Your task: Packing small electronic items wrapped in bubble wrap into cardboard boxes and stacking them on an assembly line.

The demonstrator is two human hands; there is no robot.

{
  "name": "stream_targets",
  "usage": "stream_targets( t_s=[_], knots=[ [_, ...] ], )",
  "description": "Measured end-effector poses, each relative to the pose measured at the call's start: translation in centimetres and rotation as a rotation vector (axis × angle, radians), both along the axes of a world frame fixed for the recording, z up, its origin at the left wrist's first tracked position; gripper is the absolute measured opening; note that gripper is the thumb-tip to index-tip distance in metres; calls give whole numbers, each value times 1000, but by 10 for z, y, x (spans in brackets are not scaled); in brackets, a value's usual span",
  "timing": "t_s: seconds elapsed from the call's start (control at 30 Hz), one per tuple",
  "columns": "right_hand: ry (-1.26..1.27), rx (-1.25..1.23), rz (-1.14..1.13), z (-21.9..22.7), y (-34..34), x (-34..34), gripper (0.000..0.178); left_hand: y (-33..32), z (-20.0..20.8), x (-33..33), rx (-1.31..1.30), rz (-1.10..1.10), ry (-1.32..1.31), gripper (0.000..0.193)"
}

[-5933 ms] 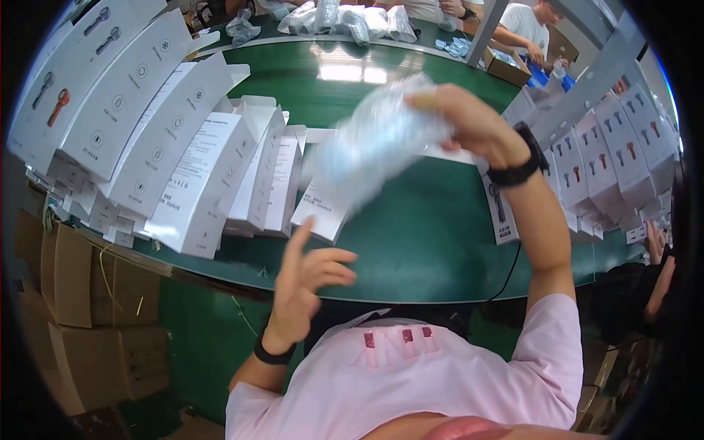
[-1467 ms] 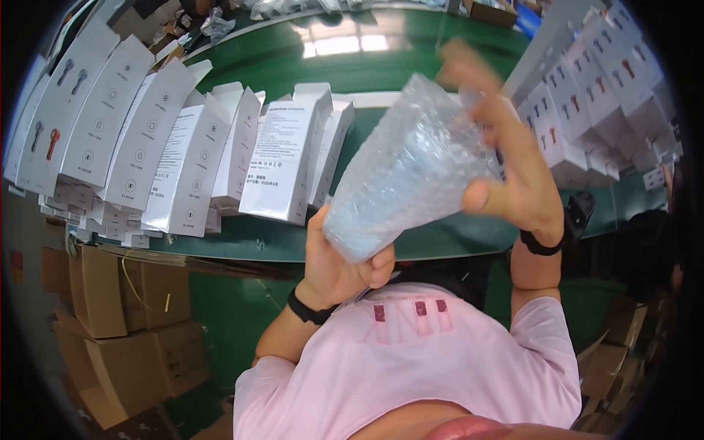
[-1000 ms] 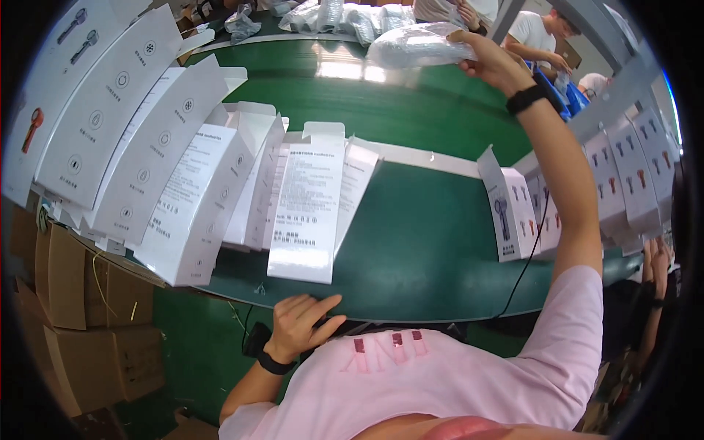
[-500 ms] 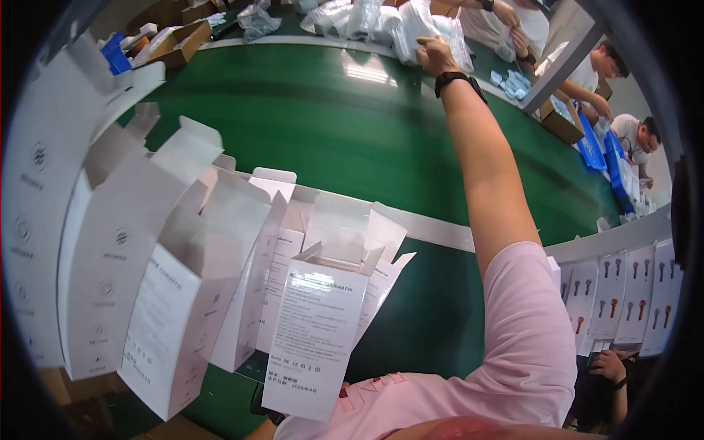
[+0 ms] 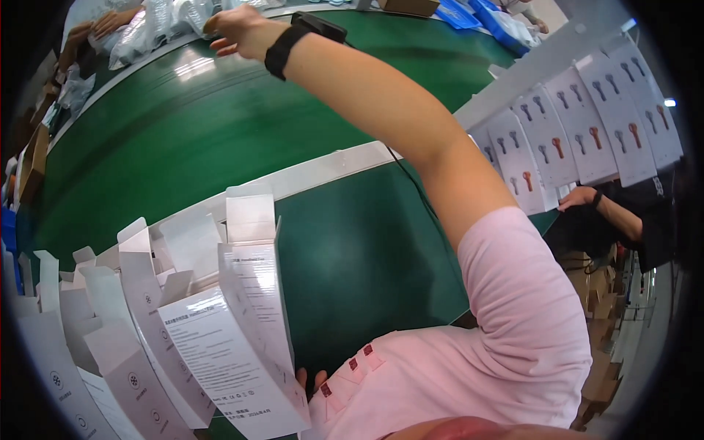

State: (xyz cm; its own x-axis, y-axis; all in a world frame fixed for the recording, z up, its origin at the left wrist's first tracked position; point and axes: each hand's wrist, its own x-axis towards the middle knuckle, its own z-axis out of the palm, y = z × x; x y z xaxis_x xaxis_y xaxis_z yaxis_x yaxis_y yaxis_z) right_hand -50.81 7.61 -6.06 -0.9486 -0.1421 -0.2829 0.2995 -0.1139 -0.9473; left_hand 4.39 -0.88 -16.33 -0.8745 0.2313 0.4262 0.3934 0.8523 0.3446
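My right hand (image 5: 238, 33) is stretched out to the far side of the green belt, its fingers spread apart beside clear plastic bags (image 5: 192, 16). I see nothing clearly held in it. Low in the middle, two fingertips of my left hand (image 5: 312, 379) show beside the right edge of a white printed carton (image 5: 231, 359). That carton hides the rest of the hand, so its grip is not visible. The carton leans with its top flaps up. Another open white carton (image 5: 260, 293) stands right behind it, and several more open cartons (image 5: 136, 378) stand to the left.
A green conveyor belt (image 5: 308, 110) runs across, edged by a pale rail (image 5: 315, 172). Printed fan boxes (image 5: 579, 132) stand in a row at right, with another person's hand (image 5: 579, 198) below. A co-worker's hands (image 5: 110, 22) are among bags at far left. Blue trays (image 5: 495, 26) lie at back right.
The view has swung to the right, so the cartons and bags now appear further left. My right hand stays out over the far edge, its fingers now more spread. Left fingertips have come into sight.
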Motion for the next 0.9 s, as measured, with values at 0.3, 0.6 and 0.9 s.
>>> stream_targets(
  t_s=[0.3, 0.6, 0.9],
  knots=[
    [364, -53, 207, 87, 70, 262, 80, -8, 17, 38, -122, 56, 4, 32],
    [580, -48, 185, 157, 99, 387, 68, -4, 39, 25, 97, 51, 190, 20],
    [478, 1592, -25, 75, 281, 411, 78, -15, 34, 37, 477, 93, 279, 36]
  ],
)
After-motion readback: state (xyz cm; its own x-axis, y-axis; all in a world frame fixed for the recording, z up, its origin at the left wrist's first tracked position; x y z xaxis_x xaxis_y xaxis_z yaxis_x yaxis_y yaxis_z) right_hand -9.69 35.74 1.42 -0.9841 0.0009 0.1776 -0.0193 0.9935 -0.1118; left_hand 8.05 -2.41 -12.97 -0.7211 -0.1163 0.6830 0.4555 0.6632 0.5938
